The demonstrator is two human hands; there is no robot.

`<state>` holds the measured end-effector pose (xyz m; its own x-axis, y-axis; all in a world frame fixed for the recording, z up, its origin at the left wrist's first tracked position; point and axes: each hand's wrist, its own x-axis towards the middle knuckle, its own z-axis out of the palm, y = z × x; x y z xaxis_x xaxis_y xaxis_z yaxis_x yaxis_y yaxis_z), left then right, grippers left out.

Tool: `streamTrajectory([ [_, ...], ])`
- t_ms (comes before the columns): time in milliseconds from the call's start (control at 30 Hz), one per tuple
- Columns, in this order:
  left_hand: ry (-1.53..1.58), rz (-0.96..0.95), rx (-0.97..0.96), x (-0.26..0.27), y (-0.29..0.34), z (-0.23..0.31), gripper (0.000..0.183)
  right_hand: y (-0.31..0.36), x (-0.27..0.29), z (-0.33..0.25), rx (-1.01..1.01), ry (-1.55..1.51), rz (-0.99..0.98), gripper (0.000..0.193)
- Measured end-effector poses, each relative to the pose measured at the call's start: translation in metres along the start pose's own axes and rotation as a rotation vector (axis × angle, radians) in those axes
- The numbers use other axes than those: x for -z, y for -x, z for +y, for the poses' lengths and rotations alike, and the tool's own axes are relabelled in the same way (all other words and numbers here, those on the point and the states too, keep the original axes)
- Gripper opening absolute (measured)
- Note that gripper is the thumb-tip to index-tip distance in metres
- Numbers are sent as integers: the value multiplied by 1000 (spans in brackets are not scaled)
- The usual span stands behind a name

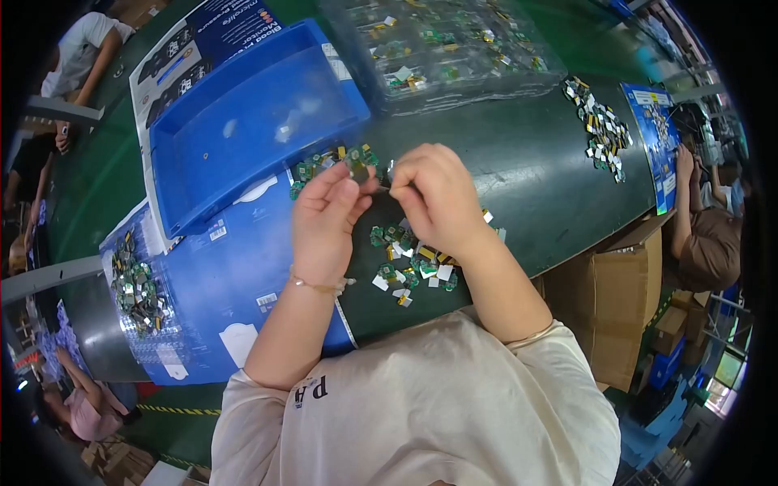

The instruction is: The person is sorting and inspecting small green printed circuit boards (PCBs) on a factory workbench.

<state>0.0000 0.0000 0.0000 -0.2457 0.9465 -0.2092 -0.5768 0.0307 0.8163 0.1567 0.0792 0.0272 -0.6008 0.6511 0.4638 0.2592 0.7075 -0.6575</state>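
Observation:
My left hand (320, 231) pinches a small green circuit board (357, 172) between thumb and fingers, above the table. Close beside it, my right hand (442, 194) is closed, thumb against forefinger, its tips at the board's right edge. A thin pale piece shows between the two hands; what the right fingers grip is too small to make out. Behind the left hand lie more green boards (304, 170). A loose heap of green boards with white and yellow parts (417, 263) spreads over the dark table below my right hand.
A blue plastic bin (243, 134) stands at the far left on flattened printed cardboard (243, 279). Stacked clear trays (454, 97) holding boards stand at the back. More board piles lie left (138, 283) and right (598, 130). Other people sit around; a cardboard box (604, 304) stands right.

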Motion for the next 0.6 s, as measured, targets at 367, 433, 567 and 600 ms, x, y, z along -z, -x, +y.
streamTrajectory([
  [367,231,16,-108,4,-2,15,19,-1,-11,22,-206,415,-38,19],
  [433,9,102,-153,3,-1,16,17,-3,-15,19,-259,442,-38,20],
  [567,-348,202,-321,2,0,20,11,-8,-11,12,-294,379,48,20],
  [600,-344,206,-324,3,-1,20,11,-9,-8,11,-266,334,70,19],
])
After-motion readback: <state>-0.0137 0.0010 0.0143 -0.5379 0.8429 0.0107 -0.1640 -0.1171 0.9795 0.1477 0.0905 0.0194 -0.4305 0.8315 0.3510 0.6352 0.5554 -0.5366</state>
